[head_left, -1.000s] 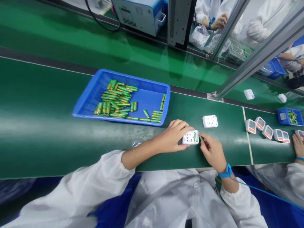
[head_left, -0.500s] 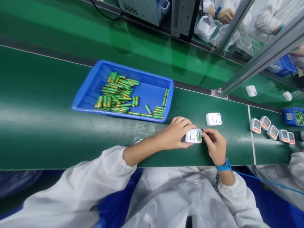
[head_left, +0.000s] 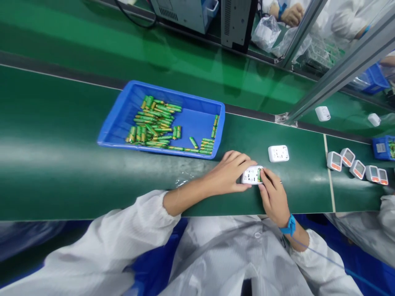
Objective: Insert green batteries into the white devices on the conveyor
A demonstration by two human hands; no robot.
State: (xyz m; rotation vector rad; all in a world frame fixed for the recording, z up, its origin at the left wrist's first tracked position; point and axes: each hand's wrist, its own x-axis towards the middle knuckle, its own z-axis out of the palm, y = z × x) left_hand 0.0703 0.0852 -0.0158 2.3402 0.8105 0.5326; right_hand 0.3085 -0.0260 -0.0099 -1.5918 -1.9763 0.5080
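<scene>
While the fingertips of the right hand (head_left: 273,196) press down on a green battery (head_left: 259,175) seated in the open back of a small white device (head_left: 251,176), the left hand (head_left: 230,173) curls over the device's near end, thumb and fingers clamped on its sides to pin it flat on the green conveyor belt (head_left: 61,164). From where I stand, the risk looks like this: the casing is smooth, hard plastic with rounded corners and the belt has a slight sheen, so a push off-centre could skate the device sideways out of that grip, or the slick cylindrical cell could pop up at one end and roll away (whether it sits the right way round I cannot tell, the markings are too small). A second white device (head_left: 278,153) lies just beyond the hands, back up, apart from them. Farther left sits a shallow blue tray (head_left: 123,119) of glossy moulded plastic, its floor scattered with green-and-gold batteries (head_left: 152,123), some heaped, some lined along the front wall. Off to the right a row of white units with orange-marked faces (head_left: 358,168) stands near another person's sleeve (head_left: 385,213).
</scene>
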